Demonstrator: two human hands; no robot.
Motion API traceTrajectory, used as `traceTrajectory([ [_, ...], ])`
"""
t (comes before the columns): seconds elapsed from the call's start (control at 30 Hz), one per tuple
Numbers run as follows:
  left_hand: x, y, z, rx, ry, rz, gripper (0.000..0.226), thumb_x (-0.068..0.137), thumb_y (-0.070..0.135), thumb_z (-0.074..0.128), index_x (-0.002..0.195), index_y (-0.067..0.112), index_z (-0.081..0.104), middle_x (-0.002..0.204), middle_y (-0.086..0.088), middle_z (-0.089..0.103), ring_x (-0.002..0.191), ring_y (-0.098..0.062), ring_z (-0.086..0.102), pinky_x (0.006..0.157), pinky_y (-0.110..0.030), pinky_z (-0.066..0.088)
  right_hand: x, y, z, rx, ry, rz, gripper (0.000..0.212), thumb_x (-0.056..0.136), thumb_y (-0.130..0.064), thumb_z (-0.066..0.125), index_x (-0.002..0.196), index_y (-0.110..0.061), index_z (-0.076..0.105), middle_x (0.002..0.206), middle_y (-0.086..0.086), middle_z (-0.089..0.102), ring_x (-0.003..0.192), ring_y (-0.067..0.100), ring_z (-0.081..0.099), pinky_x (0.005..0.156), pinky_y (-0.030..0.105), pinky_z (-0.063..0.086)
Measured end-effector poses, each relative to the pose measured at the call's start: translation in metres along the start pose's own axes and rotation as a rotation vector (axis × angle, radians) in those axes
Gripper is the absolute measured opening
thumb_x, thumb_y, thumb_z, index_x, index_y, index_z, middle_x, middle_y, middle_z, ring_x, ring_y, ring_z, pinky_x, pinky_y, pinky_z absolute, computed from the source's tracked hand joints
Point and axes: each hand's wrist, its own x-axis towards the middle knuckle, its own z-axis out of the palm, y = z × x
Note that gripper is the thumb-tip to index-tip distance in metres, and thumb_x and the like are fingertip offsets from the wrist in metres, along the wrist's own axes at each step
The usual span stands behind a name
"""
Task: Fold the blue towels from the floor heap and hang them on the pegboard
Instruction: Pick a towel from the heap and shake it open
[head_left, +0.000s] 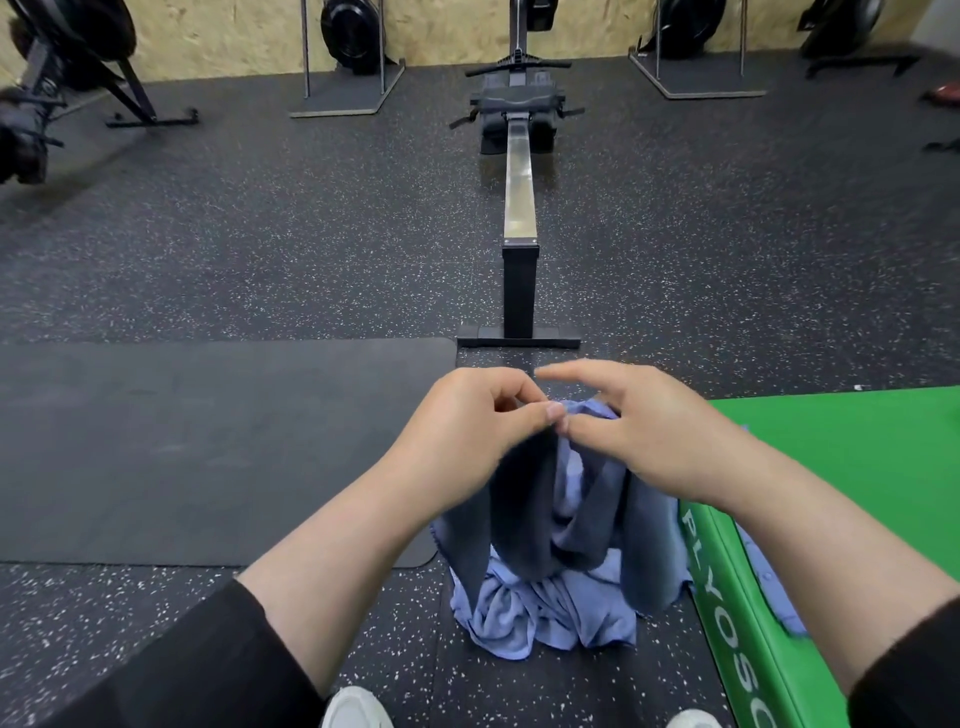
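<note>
Above floor heap (545, 613), blue towel (524, 509) hanging crumpled, shadowed folds

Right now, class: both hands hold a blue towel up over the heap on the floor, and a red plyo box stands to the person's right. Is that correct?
One detail is wrong: the plyo box is green, not red, as the head view shows. The rest holds: the left hand and right hand hold a blue towel up over the heap on the floor.
</note>
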Motion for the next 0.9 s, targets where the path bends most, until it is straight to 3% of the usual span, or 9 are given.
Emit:
traceTrajectory([
  [0.1, 0.001, -0.001, 0.000, -0.019, 0.007, 0.015, 0.020, 0.089, 0.033, 0.075, 0.076, 0.019, 0.069, 0.060, 0.005, 0.054, 0.057, -0.008, 0.040, 0.057, -0.029, 0.032, -0.001, -0.001, -0.001, 0.001, -0.005, 0.022, 0.004, 0.091, -0.035, 0.069, 0.090, -0.036, 0.073, 0.077, -0.019, 0.068, 0.072, -0.003, 0.056, 0.071, 0.022, 0.043],
  [0.17, 0.001, -0.001, -0.001, -0.022, 0.007, 0.021, 0.023, 0.088, 0.036, 0.076, 0.076, 0.019, 0.067, 0.059, 0.005, 0.053, 0.056, -0.007, 0.039, 0.056, -0.027, 0.032, 0.000, -0.001, -0.001, 0.013, 0.059, 0.029, 0.009, 0.091, -0.033, 0.069, 0.082, -0.031, 0.071, 0.069, -0.020, 0.064, 0.068, -0.004, 0.053, 0.067, 0.017, 0.041],
  [0.33, 0.004, -0.007, -0.007, 0.077, 0.055, -0.068, 0.029, 0.090, 0.037, 0.073, 0.074, 0.014, 0.064, 0.058, 0.011, 0.051, 0.053, -0.006, 0.039, 0.049, -0.020, 0.029, 0.006, 0.009, -0.004, 0.107, 0.332, 0.165, 0.011, 0.093, -0.028, 0.067, 0.087, -0.021, 0.073, 0.087, -0.007, 0.072, 0.086, 0.013, 0.063, 0.082, 0.032, 0.047],
  [0.47, 0.004, -0.011, -0.011, -0.102, 0.154, -0.140, 0.033, 0.091, 0.037, 0.072, 0.068, 0.016, 0.061, 0.054, 0.013, 0.048, 0.053, -0.008, 0.040, 0.054, -0.021, 0.034, 0.004, 0.016, -0.008, 0.172, 0.421, 0.271, 0.014, 0.093, -0.031, 0.068, 0.083, -0.022, 0.074, 0.085, -0.008, 0.072, 0.087, 0.014, 0.063, 0.080, 0.034, 0.048],
  [0.53, 0.004, -0.009, -0.012, -0.178, 0.218, -0.139, 0.034, 0.093, 0.037, 0.070, 0.068, 0.017, 0.060, 0.057, 0.012, 0.049, 0.056, -0.006, 0.041, 0.052, -0.017, 0.037, 0.004, 0.019, -0.007, 0.250, 0.414, 0.313, 0.016, 0.093, -0.033, 0.068, 0.083, -0.023, 0.076, 0.084, -0.006, 0.073, 0.087, 0.016, 0.065, 0.081, 0.036, 0.051],
  [0.6, 0.006, -0.008, -0.012, -0.306, 0.258, -0.138, 0.034, 0.093, 0.038, 0.069, 0.069, 0.016, 0.059, 0.065, 0.004, 0.054, 0.063, -0.010, 0.047, 0.063, -0.028, 0.050, 0.005, 0.022, -0.006, 0.368, 0.382, 0.355, 0.016, 0.094, -0.036, 0.067, 0.090, -0.025, 0.077, 0.090, -0.003, 0.075, 0.096, 0.018, 0.068, 0.086, 0.039, 0.053],
  [0.67, 0.007, -0.007, -0.011, -0.428, 0.292, -0.165, 0.031, 0.093, 0.038, 0.069, 0.070, 0.017, 0.060, 0.068, -0.002, 0.054, 0.067, -0.014, 0.047, 0.067, -0.036, 0.045, 0.005, 0.021, -0.005, 0.450, 0.298, 0.393, 0.019, 0.099, -0.035, 0.060, 0.100, -0.026, 0.076, 0.103, -0.004, 0.074, 0.109, 0.017, 0.066, 0.094, 0.038, 0.050],
  [0.77, 0.006, -0.005, -0.007, -0.538, 0.323, -0.234, 0.028, 0.093, 0.036, 0.072, 0.075, 0.017, 0.063, 0.071, -0.004, 0.054, 0.068, -0.014, 0.047, 0.067, -0.032, 0.040, 0.006, 0.019, -0.002, 0.530, 0.203, 0.405, 0.024, 0.104, -0.030, 0.051, 0.110, -0.027, 0.074, 0.117, 0.001, 0.071, 0.118, 0.018, 0.062, 0.107, 0.043, 0.047],
  [0.9, 0.005, -0.007, -0.006, -0.570, 0.309, -0.279, 0.027, 0.097, 0.035, 0.067, 0.079, 0.015, 0.064, 0.070, -0.005, 0.047, 0.068, -0.017, 0.040, 0.057, -0.027, 0.034, 0.002, 0.014, -0.002, 0.377, 0.230, 0.348, 0.024, 0.105, -0.027, 0.051, 0.118, -0.025, 0.072, 0.107, -0.013, 0.066, 0.107, 0.008, 0.056, 0.095, 0.030, 0.042],
])
